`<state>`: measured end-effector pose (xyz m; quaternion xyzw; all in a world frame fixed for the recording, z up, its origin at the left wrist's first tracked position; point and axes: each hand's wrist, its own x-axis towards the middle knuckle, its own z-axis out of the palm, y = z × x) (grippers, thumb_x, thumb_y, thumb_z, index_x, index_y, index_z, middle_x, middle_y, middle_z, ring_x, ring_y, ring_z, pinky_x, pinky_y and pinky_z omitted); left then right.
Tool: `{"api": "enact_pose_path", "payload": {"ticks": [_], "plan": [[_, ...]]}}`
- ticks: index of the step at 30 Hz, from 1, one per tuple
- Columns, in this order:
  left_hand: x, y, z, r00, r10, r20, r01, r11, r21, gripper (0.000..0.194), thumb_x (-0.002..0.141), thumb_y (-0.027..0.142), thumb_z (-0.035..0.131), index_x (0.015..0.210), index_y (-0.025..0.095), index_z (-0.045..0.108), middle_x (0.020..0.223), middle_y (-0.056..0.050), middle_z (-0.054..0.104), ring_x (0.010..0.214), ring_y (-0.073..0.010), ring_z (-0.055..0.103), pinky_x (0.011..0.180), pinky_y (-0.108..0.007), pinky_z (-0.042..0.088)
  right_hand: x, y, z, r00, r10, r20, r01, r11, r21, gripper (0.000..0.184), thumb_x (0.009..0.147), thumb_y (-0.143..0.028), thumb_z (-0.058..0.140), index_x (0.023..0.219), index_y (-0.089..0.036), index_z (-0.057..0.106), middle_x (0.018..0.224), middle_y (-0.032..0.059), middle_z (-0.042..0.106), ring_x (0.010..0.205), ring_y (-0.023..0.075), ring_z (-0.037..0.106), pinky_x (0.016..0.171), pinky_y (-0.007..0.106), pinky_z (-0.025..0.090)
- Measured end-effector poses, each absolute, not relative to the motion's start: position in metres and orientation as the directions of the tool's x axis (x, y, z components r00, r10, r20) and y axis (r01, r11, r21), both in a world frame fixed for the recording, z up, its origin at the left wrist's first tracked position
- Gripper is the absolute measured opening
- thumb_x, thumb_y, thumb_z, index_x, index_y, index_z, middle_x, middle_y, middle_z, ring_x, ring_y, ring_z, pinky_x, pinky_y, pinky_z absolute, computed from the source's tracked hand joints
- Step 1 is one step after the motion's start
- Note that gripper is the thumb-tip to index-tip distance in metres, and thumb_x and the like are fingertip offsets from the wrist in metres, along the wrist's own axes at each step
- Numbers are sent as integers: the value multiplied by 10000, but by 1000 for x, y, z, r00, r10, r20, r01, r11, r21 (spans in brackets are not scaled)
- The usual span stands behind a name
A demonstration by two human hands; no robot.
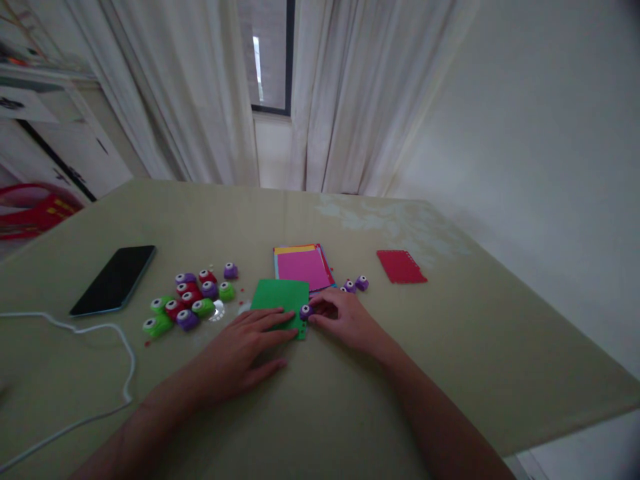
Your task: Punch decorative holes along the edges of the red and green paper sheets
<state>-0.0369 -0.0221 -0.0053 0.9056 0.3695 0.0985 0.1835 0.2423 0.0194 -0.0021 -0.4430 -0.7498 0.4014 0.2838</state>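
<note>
A green sheet of craft paper [281, 295] lies on the table, with small holes along its lower right edge. My left hand [257, 341] rests flat on it, fingers spread. At the sheet's right edge, my right hand [345, 317] has its thumb and fingers closed on a small purple craft punch [306, 312] with an eye-like button. Just beyond that hand sit a few more purple punches [362, 283], partly hidden by it. Left of the sheet is a cluster of punches in green [158, 325], red [187, 291] and purple [187, 320].
Behind the green sheet lies a stack of coloured paper, pink [305, 267] on top. A red sheet with punched edges [401, 267] lies to the right. On the left are a dark tablet [116, 280] and a white cable [127, 360]. Tiny paper bits dot the table [310, 420].
</note>
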Motion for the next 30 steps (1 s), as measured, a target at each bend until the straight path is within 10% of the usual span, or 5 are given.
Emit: {"api": "enact_pose_path", "payload": {"ticks": [30], "plan": [[-38,-23,-11,698,710,96,613,-661,434,508,1027,431,647,1531,426,588,1647,-13,548,1491,-333,525,1225,-547,394,243,20,-5,-436,897,76,442,287,-850,208,896,-276,826,1087,-204,791,1003,60,789,858,204,742,821,340,600]]}}
